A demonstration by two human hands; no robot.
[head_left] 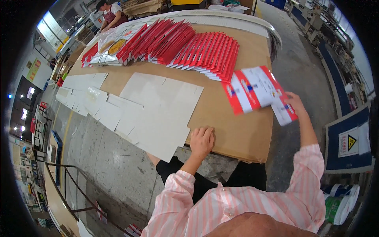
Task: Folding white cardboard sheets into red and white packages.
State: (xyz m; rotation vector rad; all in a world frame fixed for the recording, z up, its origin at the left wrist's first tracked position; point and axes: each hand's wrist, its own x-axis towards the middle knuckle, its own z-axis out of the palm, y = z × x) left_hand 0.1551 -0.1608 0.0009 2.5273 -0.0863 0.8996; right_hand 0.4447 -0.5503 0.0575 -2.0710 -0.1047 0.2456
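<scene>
My right hand [296, 104] grips the right edge of a flat red-and-white printed carton [258, 87], which is tilted above the right side of the table and slightly blurred. Its flaps and panels are spread out. My left hand [202, 141] rests with curled fingers at the near edge of the brown cardboard tabletop [229, 136], holding nothing that I can see. Beside it, to the left, lie overlapping plain white-grey carton blanks [158, 102]. Beyond both hands, a long fanned row of folded red-and-white cartons [213, 53] leans across the table.
A clear plastic bag [110, 43] lies at the far left of the row. A co-worker [112, 15] stands at the far left. Machinery with a blue panel [347, 146] stands on the right, near buckets [339, 205]. A metal-framed rack [71, 189] is at lower left.
</scene>
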